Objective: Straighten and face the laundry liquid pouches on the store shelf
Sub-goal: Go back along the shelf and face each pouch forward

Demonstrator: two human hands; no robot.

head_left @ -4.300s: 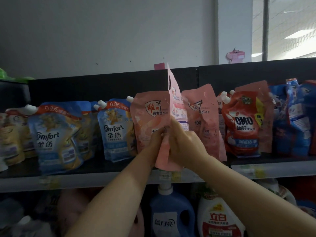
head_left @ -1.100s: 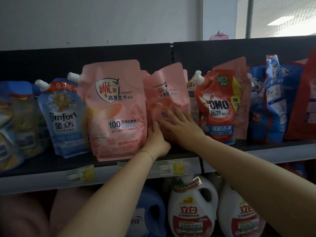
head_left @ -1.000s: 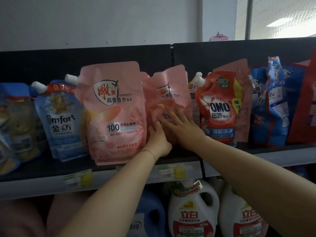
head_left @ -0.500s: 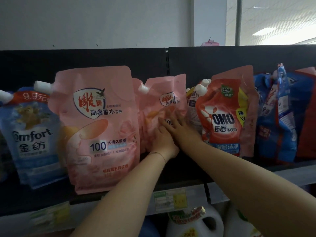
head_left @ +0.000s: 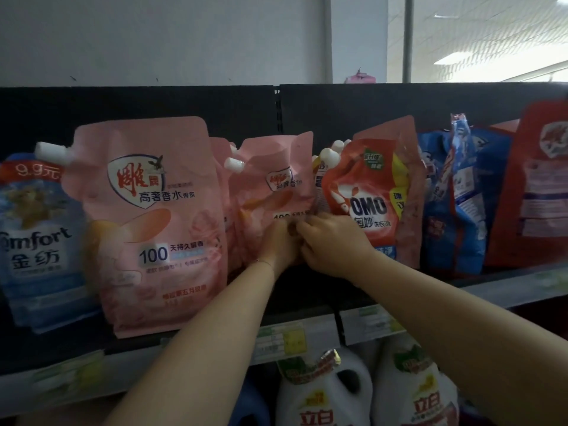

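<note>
Gripping the rear pink pouch (head_left: 270,167), left hand (head_left: 278,245) and right hand (head_left: 333,241) sit between front pink pouch (head_left: 153,226) and OMO pouch (head_left: 368,192).

View: we wear one wide-angle camera on the head.
Facing: we look forward, level with the shelf (head_left: 310,295), wall (head_left: 153,35) above, bottles (head_left: 322,395) below.
Nearness: we stand close; the front pink pouch (head_left: 147,226) looms large.
Centre: our left hand (head_left: 278,244) and right hand (head_left: 333,241) meet on the rear pink pouch (head_left: 270,179).
</note>
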